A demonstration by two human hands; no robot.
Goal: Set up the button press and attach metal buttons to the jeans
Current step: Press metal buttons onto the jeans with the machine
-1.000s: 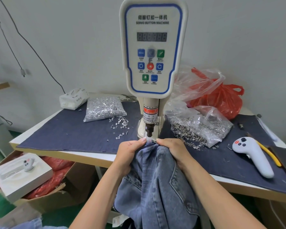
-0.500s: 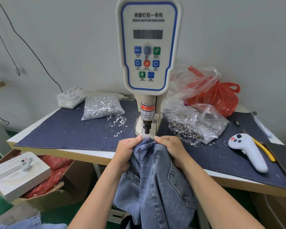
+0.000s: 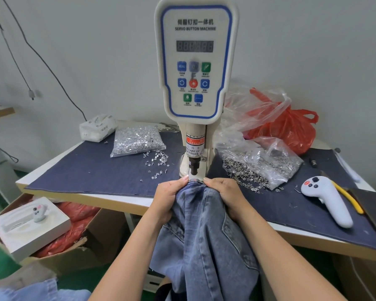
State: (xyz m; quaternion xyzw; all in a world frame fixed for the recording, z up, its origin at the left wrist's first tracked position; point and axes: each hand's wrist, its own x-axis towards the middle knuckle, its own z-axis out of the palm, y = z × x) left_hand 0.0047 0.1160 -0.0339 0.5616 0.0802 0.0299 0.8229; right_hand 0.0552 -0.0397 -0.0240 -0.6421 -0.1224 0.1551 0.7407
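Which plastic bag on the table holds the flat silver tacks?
The clear bag of tacks left of the press; the clear bag on its right holds darker ring-shaped pieces.

Table (image 3: pixel 109 199): white top with pale wood edge, covered by a dark blue cloth (image 3: pixel 100 170).
Centre: the press (image 3: pixel 195 83) stands upright on it.
Left: bag of tacks (image 3: pixel 137 139), loose tacks (image 3: pixel 157 159) beside it, tissue pack (image 3: pixel 97 127) behind.
Right: bag of buttons (image 3: pixel 261 165), red bag (image 3: pixel 291 129), white controller (image 3: pixel 328 202), yellow tool (image 3: pixel 347 197).
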